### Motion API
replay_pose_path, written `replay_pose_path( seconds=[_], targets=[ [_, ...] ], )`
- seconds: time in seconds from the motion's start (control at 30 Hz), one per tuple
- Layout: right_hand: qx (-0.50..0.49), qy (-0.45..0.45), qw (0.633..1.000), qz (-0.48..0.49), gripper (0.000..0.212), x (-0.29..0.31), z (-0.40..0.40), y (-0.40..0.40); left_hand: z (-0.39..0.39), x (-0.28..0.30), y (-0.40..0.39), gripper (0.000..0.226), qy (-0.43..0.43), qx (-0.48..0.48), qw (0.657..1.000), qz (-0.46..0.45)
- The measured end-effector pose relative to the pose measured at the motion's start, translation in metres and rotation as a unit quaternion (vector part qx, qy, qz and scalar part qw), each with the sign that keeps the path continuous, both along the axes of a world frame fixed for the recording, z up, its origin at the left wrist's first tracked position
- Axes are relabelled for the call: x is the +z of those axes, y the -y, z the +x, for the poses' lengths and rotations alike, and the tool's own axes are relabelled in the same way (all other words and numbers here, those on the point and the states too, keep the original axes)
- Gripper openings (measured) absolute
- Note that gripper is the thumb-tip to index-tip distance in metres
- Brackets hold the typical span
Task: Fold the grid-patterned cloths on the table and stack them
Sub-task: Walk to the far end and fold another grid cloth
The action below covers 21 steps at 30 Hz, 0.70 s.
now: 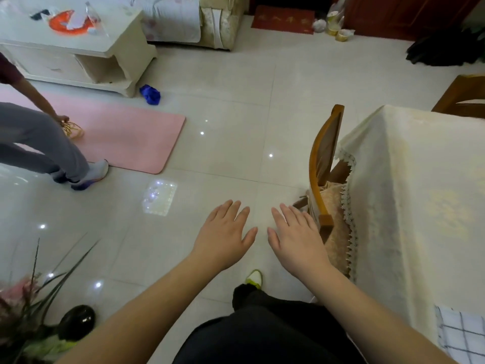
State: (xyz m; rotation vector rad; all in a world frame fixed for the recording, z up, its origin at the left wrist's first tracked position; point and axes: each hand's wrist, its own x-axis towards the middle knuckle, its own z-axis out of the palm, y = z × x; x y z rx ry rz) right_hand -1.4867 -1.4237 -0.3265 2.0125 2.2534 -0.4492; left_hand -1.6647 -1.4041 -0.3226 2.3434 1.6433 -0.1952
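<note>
A white cloth with a dark grid pattern (462,334) lies at the bottom right corner, on the table draped in a cream tablecloth (414,200); only part of it shows. My left hand (223,235) and my right hand (296,237) are stretched out palm down over the tiled floor, left of the table, fingers spread and holding nothing. Both hands are well away from the cloth.
A wooden chair (325,166) with a cushion is tucked against the table's left side. Another person (39,143) stands at the left by a pink mat (126,135). A low white cabinet (76,51) is behind, a plant and dark vase (76,321) at bottom left.
</note>
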Motion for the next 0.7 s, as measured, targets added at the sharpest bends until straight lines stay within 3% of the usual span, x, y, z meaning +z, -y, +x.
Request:
replay_pose_path(
  seconds=[0.13, 0.27, 0.4, 0.53, 0.7],
  targets=[
    [-0.017, -0.015, 1.0, 0.0, 0.057, -0.002, 0.002, -0.053, -0.005, 0.007, -0.049, 0.092, -0.021, -0.001, 1.0, -0.01],
    [-0.024, -0.012, 1.0, 0.006, 0.056, 0.002, 0.007, -0.101, -0.002, 0.012, -0.099, 0.078, -0.026, -0.012, 0.999, -0.015],
    [-0.05, -0.016, 0.998, 0.021, 0.056, 0.011, 0.013, -0.14, 0.006, 0.014, -0.149, 0.09, -0.022, -0.031, 0.999, 0.0],
    [-0.081, -0.02, 0.996, 0.017, 0.056, 0.01, 0.013, -0.189, 0.01, 0.01, -0.211, 0.078, -0.025, -0.065, 0.998, 0.006],
    [-0.128, -0.023, 0.991, 0.009, 0.056, 0.005, 0.0, -0.261, 0.004, 0.0, -0.298, 0.09, -0.019, -0.109, 0.994, 0.013]
  ],
)
